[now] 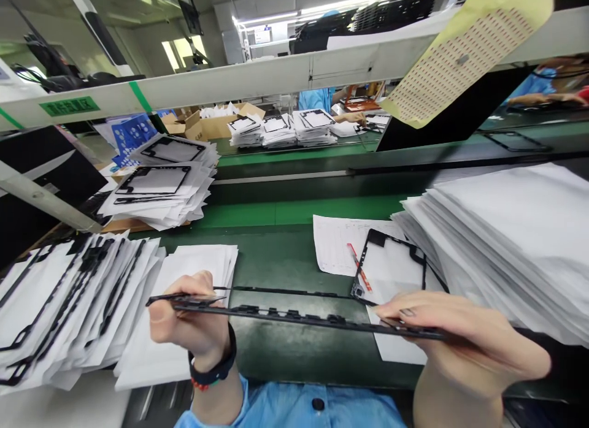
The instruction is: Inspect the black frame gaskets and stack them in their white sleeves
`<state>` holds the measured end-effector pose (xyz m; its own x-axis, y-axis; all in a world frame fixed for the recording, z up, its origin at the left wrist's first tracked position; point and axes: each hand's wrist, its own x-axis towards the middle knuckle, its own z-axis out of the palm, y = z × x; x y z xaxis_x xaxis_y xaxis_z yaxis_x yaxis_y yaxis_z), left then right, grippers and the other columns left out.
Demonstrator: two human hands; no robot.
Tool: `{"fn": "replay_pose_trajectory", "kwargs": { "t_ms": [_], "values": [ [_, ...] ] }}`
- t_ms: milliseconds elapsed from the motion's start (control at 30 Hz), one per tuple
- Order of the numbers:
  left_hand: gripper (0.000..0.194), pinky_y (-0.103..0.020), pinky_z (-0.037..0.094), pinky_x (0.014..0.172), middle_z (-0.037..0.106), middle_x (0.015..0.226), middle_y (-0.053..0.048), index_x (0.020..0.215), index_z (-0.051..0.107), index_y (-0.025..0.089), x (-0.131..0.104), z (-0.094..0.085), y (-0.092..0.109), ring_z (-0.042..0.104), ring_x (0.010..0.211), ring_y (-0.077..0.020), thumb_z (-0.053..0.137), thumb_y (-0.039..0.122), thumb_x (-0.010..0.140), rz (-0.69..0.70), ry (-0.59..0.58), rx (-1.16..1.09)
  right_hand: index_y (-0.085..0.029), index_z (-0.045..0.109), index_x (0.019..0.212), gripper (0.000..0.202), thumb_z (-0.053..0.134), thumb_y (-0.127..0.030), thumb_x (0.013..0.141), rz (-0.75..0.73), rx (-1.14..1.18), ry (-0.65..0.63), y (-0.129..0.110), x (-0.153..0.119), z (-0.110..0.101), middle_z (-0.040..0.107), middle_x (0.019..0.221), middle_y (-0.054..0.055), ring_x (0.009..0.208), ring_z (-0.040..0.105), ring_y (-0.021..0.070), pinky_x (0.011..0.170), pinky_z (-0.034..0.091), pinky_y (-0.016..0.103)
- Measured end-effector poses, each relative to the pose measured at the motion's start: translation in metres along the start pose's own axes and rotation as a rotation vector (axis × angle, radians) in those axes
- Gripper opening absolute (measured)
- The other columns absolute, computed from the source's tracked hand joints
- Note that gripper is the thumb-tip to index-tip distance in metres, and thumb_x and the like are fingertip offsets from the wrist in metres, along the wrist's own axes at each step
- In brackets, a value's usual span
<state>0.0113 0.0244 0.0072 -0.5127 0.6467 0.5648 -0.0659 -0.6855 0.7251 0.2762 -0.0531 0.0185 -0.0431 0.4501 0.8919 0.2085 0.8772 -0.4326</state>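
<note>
Held nearly edge-on above the green table [294, 256] is a thin black plastic frame [294, 317]. My left hand [188, 311] pinches its left end between thumb and fingers. Its right end is gripped by my right hand [464, 336], the thumb on top and the fingers partly hidden. Beyond my right hand, a second black frame [421, 265] lies on white paper, with a red pen [359, 265] and a printed sheet [329, 247] beside it. Behind and under my left hand is a stack of white sheets [184, 262].
At the left, black frames lie between white sheets in a fanned pile [83, 305]; another pile [161, 195] stands behind it. A tall stack of white sheets [515, 244] rises at the right. A white rail [257, 78] with a yellow label sheet [464, 60] crosses ahead. Co-workers sit beyond.
</note>
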Motion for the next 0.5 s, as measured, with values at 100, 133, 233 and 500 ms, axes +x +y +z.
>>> {"fn": "replay_pose_trajectory", "kwargs": {
  "t_ms": [100, 133, 233, 500],
  "values": [
    [0.073, -0.025, 0.026, 0.045, 0.026, 0.031, 0.003, 0.042, 0.043, 0.016, 0.000, -0.006, -0.010, 0.030, 0.033, -0.0085, 0.035, 0.073, 0.088, 0.087, -0.014, 0.011, -0.013, 0.072, 0.112, 0.027, 0.065, -0.003, 0.089, -0.030, -0.021, 0.014, -0.006, 0.004, 0.007, 0.075, 0.089, 0.006, 0.077, 0.073, 0.0194, 0.062, 0.063, 0.026],
    [0.075, -0.025, 0.026, 0.044, 0.024, 0.030, 0.002, 0.041, 0.041, 0.017, 0.001, -0.008, -0.014, 0.030, 0.032, -0.0089, 0.033, 0.075, 0.087, 0.094, -0.019, 0.003, -0.013, 0.071, 0.114, 0.027, 0.065, -0.004, 0.090, -0.035, -0.035, 0.005, -0.008, 0.004, 0.010, 0.075, 0.090, 0.007, 0.078, 0.073, 0.0187, 0.064, 0.063, 0.025],
    [0.075, -0.025, 0.025, 0.044, 0.021, 0.029, 0.002, 0.041, 0.038, 0.017, 0.005, -0.012, -0.031, 0.031, 0.032, -0.0085, 0.031, 0.076, 0.086, 0.031, -0.051, -0.058, -0.010, 0.069, 0.117, 0.026, 0.067, -0.008, 0.091, -0.053, -0.072, -0.030, -0.014, 0.003, 0.017, 0.074, 0.096, 0.008, 0.085, 0.073, 0.0172, 0.073, 0.063, 0.023],
    [0.073, -0.027, 0.023, 0.053, 0.017, 0.037, 0.002, 0.045, 0.034, 0.017, 0.003, -0.015, -0.039, 0.022, 0.040, -0.0075, 0.036, 0.083, 0.074, -0.225, -0.107, -0.059, -0.006, 0.067, 0.099, 0.013, 0.057, -0.014, 0.099, -0.039, -0.195, -0.181, -0.035, 0.021, 0.020, 0.074, 0.090, 0.012, 0.087, 0.073, 0.0124, 0.082, 0.059, 0.017]
  ]
}}
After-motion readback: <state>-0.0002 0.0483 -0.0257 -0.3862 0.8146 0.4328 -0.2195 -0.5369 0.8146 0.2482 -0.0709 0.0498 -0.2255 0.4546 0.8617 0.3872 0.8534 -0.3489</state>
